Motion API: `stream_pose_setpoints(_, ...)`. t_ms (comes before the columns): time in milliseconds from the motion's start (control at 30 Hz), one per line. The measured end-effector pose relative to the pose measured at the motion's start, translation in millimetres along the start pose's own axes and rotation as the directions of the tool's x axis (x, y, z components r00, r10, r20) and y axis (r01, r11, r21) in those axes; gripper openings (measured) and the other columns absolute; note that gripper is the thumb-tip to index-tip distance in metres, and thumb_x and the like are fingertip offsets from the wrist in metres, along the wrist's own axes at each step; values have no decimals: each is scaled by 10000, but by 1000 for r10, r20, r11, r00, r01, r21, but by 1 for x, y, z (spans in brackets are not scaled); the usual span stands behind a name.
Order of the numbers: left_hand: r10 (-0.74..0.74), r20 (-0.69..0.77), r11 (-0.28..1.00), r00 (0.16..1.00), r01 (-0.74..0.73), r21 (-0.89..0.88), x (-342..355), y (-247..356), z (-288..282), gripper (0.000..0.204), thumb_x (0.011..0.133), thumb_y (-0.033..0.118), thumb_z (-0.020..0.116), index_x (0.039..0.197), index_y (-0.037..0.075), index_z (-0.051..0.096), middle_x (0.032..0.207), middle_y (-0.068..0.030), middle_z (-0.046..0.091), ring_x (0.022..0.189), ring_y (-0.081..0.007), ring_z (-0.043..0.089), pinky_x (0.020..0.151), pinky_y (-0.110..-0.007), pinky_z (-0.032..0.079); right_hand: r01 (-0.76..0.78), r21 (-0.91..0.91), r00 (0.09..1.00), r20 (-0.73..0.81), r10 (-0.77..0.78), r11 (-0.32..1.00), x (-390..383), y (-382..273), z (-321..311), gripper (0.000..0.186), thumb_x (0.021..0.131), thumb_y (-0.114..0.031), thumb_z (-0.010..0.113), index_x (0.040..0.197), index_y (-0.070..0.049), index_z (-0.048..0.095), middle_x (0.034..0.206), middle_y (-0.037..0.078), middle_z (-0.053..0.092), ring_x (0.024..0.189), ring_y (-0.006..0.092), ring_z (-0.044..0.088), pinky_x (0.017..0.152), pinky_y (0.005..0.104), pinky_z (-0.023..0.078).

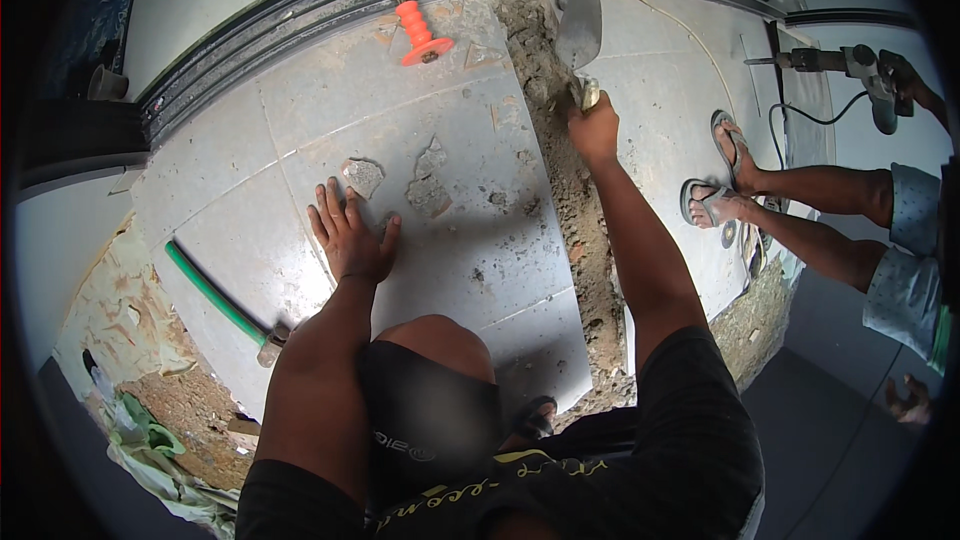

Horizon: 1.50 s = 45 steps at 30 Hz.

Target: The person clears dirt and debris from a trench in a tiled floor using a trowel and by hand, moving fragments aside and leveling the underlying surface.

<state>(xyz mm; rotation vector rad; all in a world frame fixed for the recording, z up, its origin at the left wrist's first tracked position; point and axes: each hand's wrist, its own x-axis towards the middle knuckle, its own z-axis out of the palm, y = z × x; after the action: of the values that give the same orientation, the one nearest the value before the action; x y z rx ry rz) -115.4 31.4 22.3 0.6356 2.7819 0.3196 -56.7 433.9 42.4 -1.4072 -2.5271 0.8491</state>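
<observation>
1. Beneath you spreads a floor of large pale-grey tiles [225, 130], cut by a long, rough strip of grey-brown rubble [588, 260].
2. To your left lies a green-handled hammer with a metal head [218, 290].
3. The pointed grey metal trowel [580, 28] is at the strip's far end; its blade points away from you, long axis roughly along the strip.
4. Your right hand [594, 130] has its grip wrapped around the trowel's handle.
5. Your left hand [352, 238] has its grip released, fingers spread, palm down on the tiles.
6. Just beyond those fingers sits a small, jagged grey fragment [363, 177].
</observation>
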Motion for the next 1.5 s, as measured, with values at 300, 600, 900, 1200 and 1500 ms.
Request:
stream_pose_setpoints(300, -26, 29, 1000, 999, 26, 12, 0, -2, -2, 905, 896, 584, 592, 1483, -62, 355, 1647, -213, 142, 1556, -349, 2, 1244, -531, -30, -23, 201, 992, 126, -3, 979, 36, -43, 30, 340, 808, -183, 678, 1076, 23, 644, 1028, 277, 703, 1002, 444, 673, 870, 475, 540)
stream_pose_setpoints(600, -24, 33, 1000, 999, 24, -2, 2, 3, -5, 884, 891, 569, 606, 1468, -63, 382, 1642, -216, 159, 1557, -342, 18, 1245, -530, -20, 38, 61, 999, -11, -37, 997, 55, -22, 36, 383, 794, -189, 669, 1140, -25, 672, 1088, 256, 704, 1060, 434, 660, 926, 475, 527)
stream_pose_setpoints(900, -28, 17, 999, 999, 28, 16, 1, 0, -2, 889, 883, 565, 612, 1464, -69, 384, 1643, -217, 158, 1557, -348, 30, 1246, -531, -13, 42, 187, 996, 68, -56, 981, 47, -20, 29, 404, 782, -174, 692, 1149, -9, 661, 1061, 274, 700, 1063, 442, 656, 919, 482, 525)
stream_pose_setpoints(1200, 14, -22, 1000, 1000, -14, -20, 3, 7, -3, 841, 884, 512, 636, 1428, -84, 399, 1628, -233, 176, 1552, -364, 49, 1246, -535, 6, 194, -71, 980, 68, -189, 979, 64, -18, 60, 378, 786, -180, 700, 1110, 9, 646, 1023, 295, 696, 1004, 457, 671, 890, 516, 538)
stream_pose_setpoints(1500, 5, -29, 1000, 1000, -6, -21, 1, 1, -1, 841, 877, 504, 643, 1428, -81, 394, 1625, -238, 183, 1552, -367, 40, 1244, -539, 0, 166, -140, 985, 65, -159, 976, 58, -20, 55, 385, 790, -176, 687, 1111, 28, 630, 1007, 305, 694, 994, 468, 668, 888, 514, 540)
